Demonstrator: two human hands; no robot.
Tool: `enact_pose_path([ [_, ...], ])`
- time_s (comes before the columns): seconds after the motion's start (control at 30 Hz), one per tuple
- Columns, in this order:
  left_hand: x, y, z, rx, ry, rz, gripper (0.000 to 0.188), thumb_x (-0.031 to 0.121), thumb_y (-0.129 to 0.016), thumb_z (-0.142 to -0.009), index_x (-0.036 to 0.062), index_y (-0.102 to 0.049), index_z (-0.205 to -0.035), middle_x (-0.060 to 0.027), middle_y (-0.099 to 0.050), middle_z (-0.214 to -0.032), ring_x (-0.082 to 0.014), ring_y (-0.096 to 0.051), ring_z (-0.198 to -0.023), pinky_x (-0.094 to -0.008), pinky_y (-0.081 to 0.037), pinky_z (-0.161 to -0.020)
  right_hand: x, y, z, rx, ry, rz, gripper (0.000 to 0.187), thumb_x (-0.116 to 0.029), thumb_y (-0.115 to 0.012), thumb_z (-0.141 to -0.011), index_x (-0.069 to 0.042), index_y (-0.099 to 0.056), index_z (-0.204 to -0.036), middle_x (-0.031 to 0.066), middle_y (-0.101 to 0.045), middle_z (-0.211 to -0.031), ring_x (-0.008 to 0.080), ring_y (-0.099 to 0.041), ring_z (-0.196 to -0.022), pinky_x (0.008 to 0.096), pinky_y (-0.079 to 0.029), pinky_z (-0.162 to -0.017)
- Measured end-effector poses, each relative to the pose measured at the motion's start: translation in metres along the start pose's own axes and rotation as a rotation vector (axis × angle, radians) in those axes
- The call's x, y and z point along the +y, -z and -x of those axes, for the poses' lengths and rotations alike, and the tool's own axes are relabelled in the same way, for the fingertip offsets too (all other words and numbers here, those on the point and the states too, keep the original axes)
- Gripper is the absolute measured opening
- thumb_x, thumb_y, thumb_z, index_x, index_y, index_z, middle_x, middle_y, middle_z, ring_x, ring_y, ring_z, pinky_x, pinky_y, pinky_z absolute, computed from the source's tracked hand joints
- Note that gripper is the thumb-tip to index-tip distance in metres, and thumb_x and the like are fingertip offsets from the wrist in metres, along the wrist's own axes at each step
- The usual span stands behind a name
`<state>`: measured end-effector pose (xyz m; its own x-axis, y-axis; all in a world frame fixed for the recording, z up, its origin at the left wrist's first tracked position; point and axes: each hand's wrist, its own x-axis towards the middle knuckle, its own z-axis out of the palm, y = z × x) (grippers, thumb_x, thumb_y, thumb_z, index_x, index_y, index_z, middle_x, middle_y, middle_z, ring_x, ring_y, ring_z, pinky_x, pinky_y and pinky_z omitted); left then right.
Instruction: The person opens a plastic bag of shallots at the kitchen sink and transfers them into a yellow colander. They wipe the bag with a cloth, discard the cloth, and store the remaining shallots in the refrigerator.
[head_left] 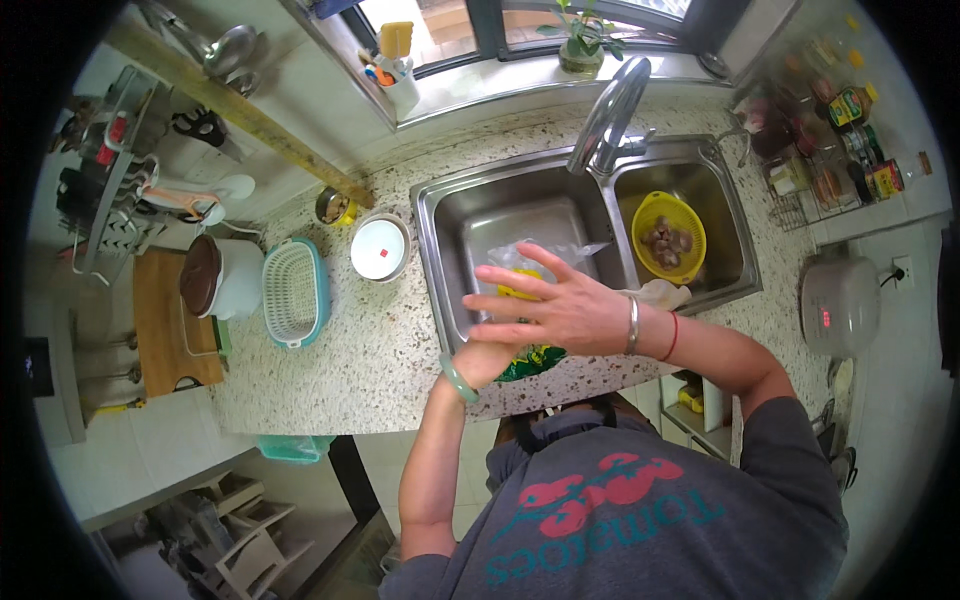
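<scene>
My right hand [555, 308], with a silver bangle and a red string at its wrist, reaches across with fingers stretched and spread. Below it, my left hand [486, 362], with a pale green bangle at the wrist, is mostly covered; its fingers are hidden. Both are over the front edge of the left basin [470, 225] of a steel double sink. Under them lie a crumpled clear plastic bag [512, 254], something yellow, and a green printed package [540, 362]. In the right basin stands a yellow colander [640, 225] holding several brownish-pink pieces.
A chrome faucet [610, 110] rises behind the sink. A whitish cloth [663, 293] lies by the divider's front. To the left are white bowls [378, 250], a blue-and-white basket [296, 290], a white pot with a brown lid [200, 275] and a wooden board [165, 320].
</scene>
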<state>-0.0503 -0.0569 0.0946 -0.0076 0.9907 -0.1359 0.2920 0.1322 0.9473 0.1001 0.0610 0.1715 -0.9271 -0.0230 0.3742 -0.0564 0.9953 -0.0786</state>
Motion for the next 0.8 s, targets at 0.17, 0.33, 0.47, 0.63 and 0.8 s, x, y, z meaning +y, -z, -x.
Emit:
enact_pose_path([
  [0.17,0.03,0.024,0.005,-0.243,0.228,0.177,0.03,0.017,-0.058,-0.091,0.0002,-0.059,-0.115,-0.0088,-0.061,-0.11,-0.0147,-0.054,-0.104,-0.0281,-0.043,-0.09,0.011,-0.039,-0.002,-0.094,0.032,-0.173,0.06,-0.022,-0.065,-0.073,-0.013,-0.047,-0.13,0.0025,-0.055,-0.096,0.0192,-0.05,-0.104,0.0461,-0.028,-0.106],
  [0.33,0.022,0.033,0.027,-0.02,0.279,0.2,0.027,0.022,-0.065,-0.088,0.0013,-0.065,-0.106,0.0006,-0.065,-0.091,-0.0056,-0.056,-0.084,-0.0221,-0.046,-0.076,0.008,-0.047,-0.018,-0.065,0.003,-0.265,0.037,-0.021,-0.062,-0.076,-0.01,-0.053,-0.109,0.0028,-0.049,-0.082,0.0188,-0.052,-0.084,0.0339,-0.038,-0.083],
  [0.47,0.046,0.054,0.048,0.147,0.244,-0.027,0.025,0.023,-0.07,-0.084,0.0022,-0.064,-0.096,0.0023,-0.062,-0.079,-0.0037,-0.052,-0.069,-0.0223,-0.044,-0.062,0.006,-0.041,-0.036,0.039,0.048,-0.152,0.029,-0.018,-0.059,-0.077,-0.011,-0.055,-0.105,0.0017,-0.05,-0.08,0.0187,-0.052,-0.081,0.0335,-0.038,-0.084],
  [0.63,0.043,0.076,0.073,0.222,0.103,0.054,0.028,0.027,-0.07,-0.082,0.0036,-0.061,-0.094,-0.0042,-0.056,-0.063,-0.0073,-0.047,-0.055,-0.0273,-0.041,-0.052,-0.005,-0.042,-0.068,0.054,0.076,-0.187,0.038,-0.026,-0.065,-0.075,-0.013,-0.053,-0.108,0.0009,-0.047,-0.08,0.0178,-0.051,-0.083,0.0333,-0.037,-0.085],
  [0.8,0.034,0.111,0.093,0.252,0.117,-0.479,0.028,0.038,-0.067,-0.079,0.0139,-0.064,-0.093,-0.0092,-0.066,-0.082,-0.0313,-0.063,-0.074,-0.0414,-0.048,-0.062,-0.035,-0.023,-0.086,-0.244,-0.368,-1.077,0.026,-0.012,-0.054,-0.088,-0.006,-0.055,-0.114,0.0047,-0.056,-0.073,0.0172,-0.054,-0.062,0.0284,-0.043,-0.062],
])
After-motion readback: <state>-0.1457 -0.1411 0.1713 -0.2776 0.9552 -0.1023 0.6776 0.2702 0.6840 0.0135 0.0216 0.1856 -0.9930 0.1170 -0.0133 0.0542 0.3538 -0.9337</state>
